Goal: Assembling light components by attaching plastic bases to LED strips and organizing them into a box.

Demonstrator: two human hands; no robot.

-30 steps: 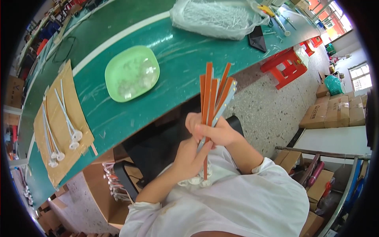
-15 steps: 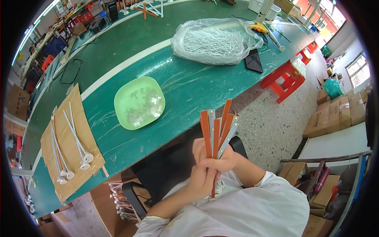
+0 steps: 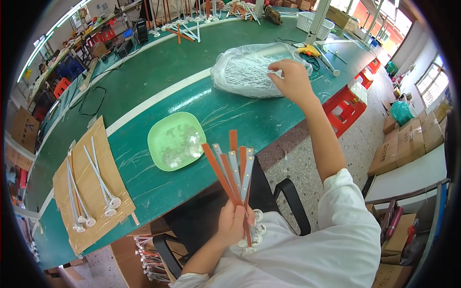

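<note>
My left hand (image 3: 233,224) is closed round a bundle of LED strips (image 3: 234,168), some grey with small yellow squares and some orange-brown. White round bases (image 3: 259,228) show at the bundle's lower end, close to my shirt. My right arm stretches forward over the table, and my right hand (image 3: 293,80) hovers at the right part of a clear plastic bag (image 3: 223,85). Thin white strips like cable ties (image 3: 249,72) fill that bag. The right thumb and forefinger are bent with a gap between them, and nothing shows in them.
A green bowl (image 3: 158,156) holds small clear pieces. Strips with round bases (image 3: 110,206) lie on cardboard (image 3: 108,158) at the left. Beyond the bag is a yellow glue gun (image 3: 309,50). A chair armrest (image 3: 293,201) and red stools (image 3: 343,115) stand near the table edge.
My right hand has left the bundle and reached forward to the bag. The left hand keeps the bundle, which now leans and fans out more. The view has shifted slightly.
</note>
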